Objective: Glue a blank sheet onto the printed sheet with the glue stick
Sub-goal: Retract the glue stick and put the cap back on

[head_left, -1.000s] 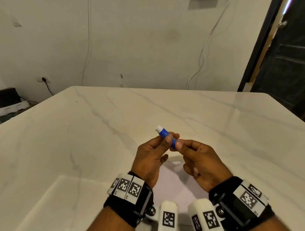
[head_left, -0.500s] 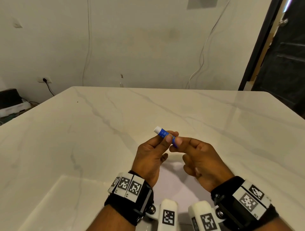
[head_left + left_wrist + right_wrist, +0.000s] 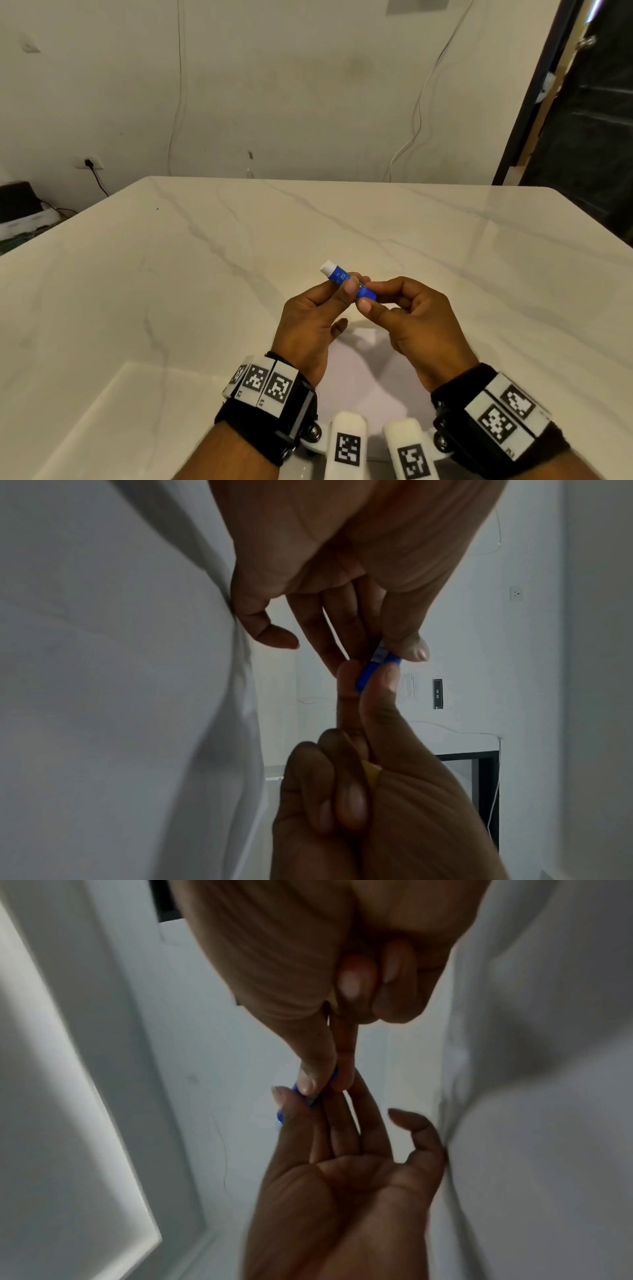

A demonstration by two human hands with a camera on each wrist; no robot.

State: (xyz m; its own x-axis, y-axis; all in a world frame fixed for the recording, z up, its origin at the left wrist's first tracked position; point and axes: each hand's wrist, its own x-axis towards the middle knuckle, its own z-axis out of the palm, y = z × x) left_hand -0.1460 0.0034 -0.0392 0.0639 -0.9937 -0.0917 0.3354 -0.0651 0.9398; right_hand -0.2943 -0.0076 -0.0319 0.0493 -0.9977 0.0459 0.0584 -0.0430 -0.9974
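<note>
both hands meet above the white marble worktop (image 3: 205,274), close to the person. left hand (image 3: 308,325) pinches the blue glue stick (image 3: 346,279) between thumb and fingers near the middle of the tube; its white end points up and away to the left. right hand (image 3: 421,329) pinches the near, lower end of the glue stick with thumb and index finger, other fingers curled into the palm. a small yellow thing (image 3: 371,773) shows tucked under those curled fingers in the left wrist view; cannot tell what it is. left wrist view: left hand (image 3: 342,561) at top, right hand (image 3: 377,804) at bottom, glue stick (image 3: 368,669) clamped between their fingertips. right wrist view is blurred; only slivers of the blue glue stick (image 3: 295,1089) show there. one pale sheet (image 3: 363,377) lies flat on the worktop right below the hands, partly hidden by them and in their shadow; cannot tell if it is printed or blank. both wrists wear black bands with white marker blocks.
</note>
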